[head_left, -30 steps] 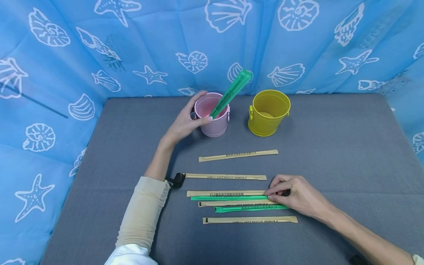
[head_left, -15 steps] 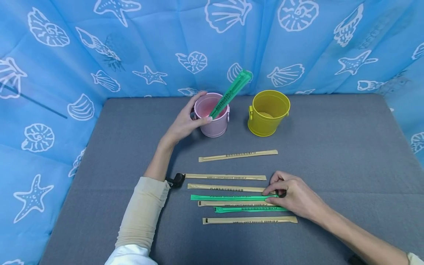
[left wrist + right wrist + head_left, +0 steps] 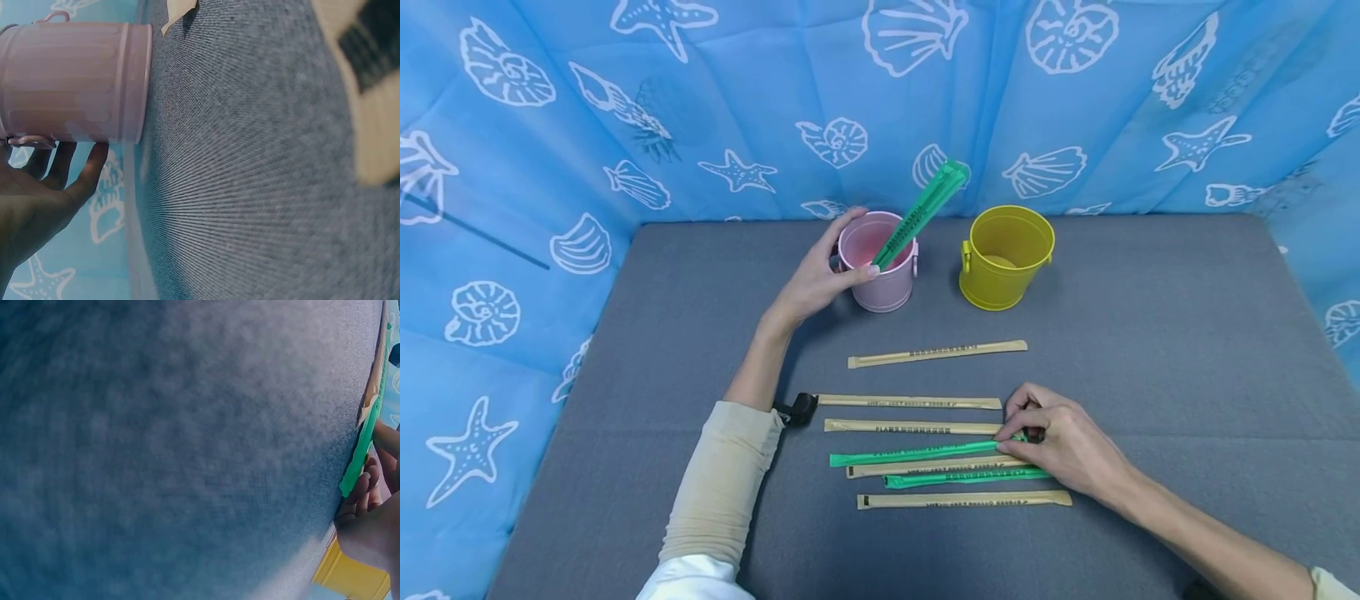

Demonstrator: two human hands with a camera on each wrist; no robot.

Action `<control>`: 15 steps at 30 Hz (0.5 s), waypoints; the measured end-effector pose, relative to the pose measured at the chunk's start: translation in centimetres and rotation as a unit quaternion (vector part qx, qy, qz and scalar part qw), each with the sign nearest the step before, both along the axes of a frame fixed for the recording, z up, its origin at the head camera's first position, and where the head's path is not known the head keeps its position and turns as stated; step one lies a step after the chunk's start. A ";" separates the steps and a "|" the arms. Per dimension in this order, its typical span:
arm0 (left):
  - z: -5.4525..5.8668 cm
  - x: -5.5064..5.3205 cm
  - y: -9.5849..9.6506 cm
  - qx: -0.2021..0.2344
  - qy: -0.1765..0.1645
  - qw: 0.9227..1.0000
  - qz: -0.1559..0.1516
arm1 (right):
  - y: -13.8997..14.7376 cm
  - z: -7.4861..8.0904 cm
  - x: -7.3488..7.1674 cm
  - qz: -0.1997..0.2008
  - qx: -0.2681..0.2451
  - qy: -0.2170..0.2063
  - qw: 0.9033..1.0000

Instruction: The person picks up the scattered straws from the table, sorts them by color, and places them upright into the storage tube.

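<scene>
My left hand [image 3: 820, 271] grips the pink bucket [image 3: 883, 292] round its left side, thumb at the rim. Green wrapped straws [image 3: 922, 214] lean out of that bucket to the right, their lower ends inside. In the left wrist view fingers [image 3: 78, 175] touch the bucket's side. My right hand [image 3: 1067, 433] pinches the right end of a green wrapped straw [image 3: 917, 454], which lies slightly slanted on the table. The right wrist view shows this green straw [image 3: 362, 450] at the fingertips. A tan wrapped straw [image 3: 917, 427] lies just beyond it, its right end by my fingers.
Close in front of the green straw lie a tan straw [image 3: 917, 467] and another green straw [image 3: 966, 478]. More tan straws lie nearer [image 3: 962, 500] and farther off [image 3: 936, 354]. A yellow bucket [image 3: 1003, 283] stands right of the pink one, before a blue curtain [image 3: 775, 83].
The right fingers have slid the tan straw away from the green one, then shifted to the green straw's right end, tilting it slightly. The left hand and pink bucket stay put.
</scene>
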State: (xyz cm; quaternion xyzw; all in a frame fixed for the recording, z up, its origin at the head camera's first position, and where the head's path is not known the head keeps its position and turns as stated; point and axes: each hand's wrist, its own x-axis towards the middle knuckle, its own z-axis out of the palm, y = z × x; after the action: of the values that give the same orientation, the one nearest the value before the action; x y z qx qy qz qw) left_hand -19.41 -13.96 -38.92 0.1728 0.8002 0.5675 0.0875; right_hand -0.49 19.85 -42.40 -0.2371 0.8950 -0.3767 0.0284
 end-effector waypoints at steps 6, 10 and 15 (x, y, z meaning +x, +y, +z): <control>0.0 0.0 0.0 -0.004 0.001 1.000 -0.001 | 0.0 0.2 -0.1 -0.004 -0.009 0.004 1.000; 0.0 0.0 0.0 -0.005 0.000 1.000 0.000 | 0.2 0.6 -0.2 -0.006 -0.030 0.007 1.000; 0.0 0.0 -0.1 -0.006 -0.001 1.000 0.000 | 0.4 1.2 -0.7 -0.008 -0.057 -0.008 0.998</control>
State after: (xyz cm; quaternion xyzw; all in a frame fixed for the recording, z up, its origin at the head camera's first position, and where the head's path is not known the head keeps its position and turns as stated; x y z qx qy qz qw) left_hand -19.42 -14.02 -38.96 0.1720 0.8034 0.5630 0.0893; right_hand -1.18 20.24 -41.24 -0.2280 0.8735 -0.4296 0.0193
